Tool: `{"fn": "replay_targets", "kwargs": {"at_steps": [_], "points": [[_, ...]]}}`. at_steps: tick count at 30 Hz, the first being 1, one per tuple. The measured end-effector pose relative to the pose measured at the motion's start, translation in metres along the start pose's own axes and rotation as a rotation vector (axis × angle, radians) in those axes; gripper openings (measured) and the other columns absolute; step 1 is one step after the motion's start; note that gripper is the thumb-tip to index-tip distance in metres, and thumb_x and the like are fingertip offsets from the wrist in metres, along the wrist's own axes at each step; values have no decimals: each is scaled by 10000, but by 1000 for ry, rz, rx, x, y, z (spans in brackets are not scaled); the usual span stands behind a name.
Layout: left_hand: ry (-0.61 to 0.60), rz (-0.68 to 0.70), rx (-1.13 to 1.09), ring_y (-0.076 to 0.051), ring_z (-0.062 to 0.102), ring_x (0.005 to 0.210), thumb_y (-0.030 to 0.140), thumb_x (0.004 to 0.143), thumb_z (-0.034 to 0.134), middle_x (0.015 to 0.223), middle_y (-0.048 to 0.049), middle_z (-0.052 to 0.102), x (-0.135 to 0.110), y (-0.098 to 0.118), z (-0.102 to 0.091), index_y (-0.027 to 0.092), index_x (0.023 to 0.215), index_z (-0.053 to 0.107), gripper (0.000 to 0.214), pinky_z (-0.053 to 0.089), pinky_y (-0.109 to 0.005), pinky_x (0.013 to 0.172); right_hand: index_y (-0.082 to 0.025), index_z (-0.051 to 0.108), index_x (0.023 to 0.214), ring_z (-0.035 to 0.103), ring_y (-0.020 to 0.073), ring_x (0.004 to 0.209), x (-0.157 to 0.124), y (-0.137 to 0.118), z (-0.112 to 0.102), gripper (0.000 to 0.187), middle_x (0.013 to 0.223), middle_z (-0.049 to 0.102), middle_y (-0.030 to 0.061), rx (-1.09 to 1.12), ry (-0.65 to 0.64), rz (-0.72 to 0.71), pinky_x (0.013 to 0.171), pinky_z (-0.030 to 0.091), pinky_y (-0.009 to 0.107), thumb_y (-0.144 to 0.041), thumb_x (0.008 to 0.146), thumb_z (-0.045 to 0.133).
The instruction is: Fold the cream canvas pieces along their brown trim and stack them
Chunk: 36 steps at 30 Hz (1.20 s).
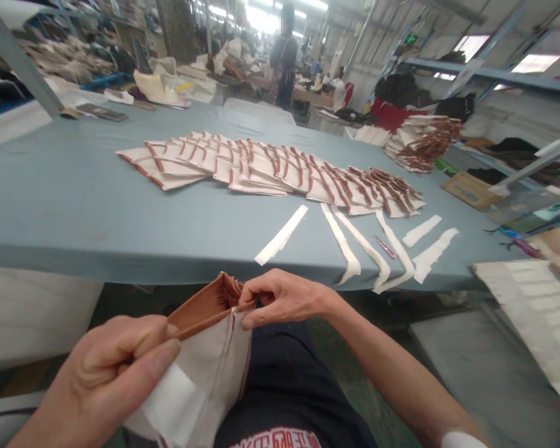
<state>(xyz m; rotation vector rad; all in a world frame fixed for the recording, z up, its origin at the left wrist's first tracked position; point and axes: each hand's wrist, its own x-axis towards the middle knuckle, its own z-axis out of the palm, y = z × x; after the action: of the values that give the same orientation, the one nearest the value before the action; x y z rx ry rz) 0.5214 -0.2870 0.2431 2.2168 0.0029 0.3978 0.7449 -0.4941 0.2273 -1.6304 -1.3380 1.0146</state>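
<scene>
A cream fabric bag [214,348] with a brown inner band at its mouth hangs between my hands, over my lap in front of the table edge. My left hand [116,361] pinches the near-left rim between thumb and bent fingers. At the right corner of the mouth, by a seam, my right hand [280,295] is closed on the rim. The mouth is spread apart, showing the brown inside and some bunched brown material at the far corner. A white patch lies on the bag's side below my left thumb. The bag's lower end runs out of view.
A blue-grey table [74,211] spans ahead, bearing a long overlapping row of cream pieces with brown edges [270,165]. White strips [282,236] and a small pink tool [385,247] lie near its front edge. A brown-and-cream stack [422,143] stands at right. A person [284,62] stands far back.
</scene>
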Motion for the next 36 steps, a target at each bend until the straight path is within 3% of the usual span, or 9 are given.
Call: {"fn": "replay_targets", "kwargs": {"at_steps": [4, 7, 9, 11, 14, 18, 21, 28, 36], "points": [[114, -15, 85, -120, 438, 489, 340, 1102, 557, 572, 49, 434, -7, -8, -9, 230, 629, 402, 509, 391, -271, 522, -148, 761, 1038, 521, 110, 701, -2, -15, 10, 280, 831, 648, -26, -39, 46, -137, 677, 393, 245, -422, 1081, 722], [119, -41, 84, -115, 429, 481, 392, 1111, 560, 560, 55, 411, -3, -11, -24, 233, 607, 378, 559, 395, -254, 513, -152, 745, 1014, 550, 113, 718, -1, -37, 11, 210, 871, 684, 1, -74, 151, -245, 695, 420, 244, -335, 1081, 668], [119, -73, 105, -130, 556, 556, 456, 1119, 550, 604, 48, 563, 4, -13, -36, 245, 627, 523, 536, 458, -232, 561, -160, 723, 975, 524, 109, 687, -2, -52, 7, 171, 822, 657, -16, -48, 239, -256, 664, 413, 235, -297, 1057, 662], [109, -88, 153, -166, 710, 729, 503, 1091, 584, 790, 30, 780, 15, -13, -45, 253, 825, 757, 404, 559, -222, 695, -172, 693, 933, 479, 101, 643, -3, -66, 2, 125, 763, 613, -41, -17, 281, -228, 612, 386, 225, -253, 1021, 659], [53, -9, 186, -194, 800, 906, 516, 1036, 678, 1024, 30, 888, 33, -7, -45, 293, 1093, 865, 297, 599, -215, 836, -191, 646, 875, 429, 95, 594, -5, -80, -1, 77, 694, 541, -69, -30, 284, -201, 555, 336, 221, -187, 951, 635], [-2, 238, 154, -181, 817, 865, 394, 1008, 725, 959, 37, 889, 55, 8, -28, 307, 981, 857, 160, 593, -209, 785, -209, 622, 870, 444, 101, 598, -4, -82, 3, 69, 657, 494, -85, -140, 308, -189, 566, 318, 225, -143, 886, 609], [-35, 300, 158, -176, 806, 790, 290, 1023, 672, 899, 38, 868, 60, 15, -15, 292, 961, 819, 159, 573, -229, 721, -211, 627, 889, 453, 104, 599, -3, -77, 8, 97, 650, 489, -89, -196, 318, -180, 571, 312, 232, -127, 856, 591], [-126, 190, 120, -142, 687, 649, 280, 1117, 546, 766, 59, 739, 47, 14, 5, 264, 904, 709, 269, 487, -240, 639, -217, 603, 904, 450, 96, 561, -4, -59, 14, 78, 649, 505, -100, 54, 239, -110, 533, 358, 201, -156, 855, 611], [-211, 30, -41, -139, 650, 608, 384, 1114, 581, 714, 65, 699, 45, 3, 6, 262, 840, 732, 336, 484, -199, 567, -197, 611, 881, 479, 75, 592, -3, -50, 19, 186, 678, 524, -95, 137, 249, -229, 546, 376, 196, -276, 916, 775]]}}
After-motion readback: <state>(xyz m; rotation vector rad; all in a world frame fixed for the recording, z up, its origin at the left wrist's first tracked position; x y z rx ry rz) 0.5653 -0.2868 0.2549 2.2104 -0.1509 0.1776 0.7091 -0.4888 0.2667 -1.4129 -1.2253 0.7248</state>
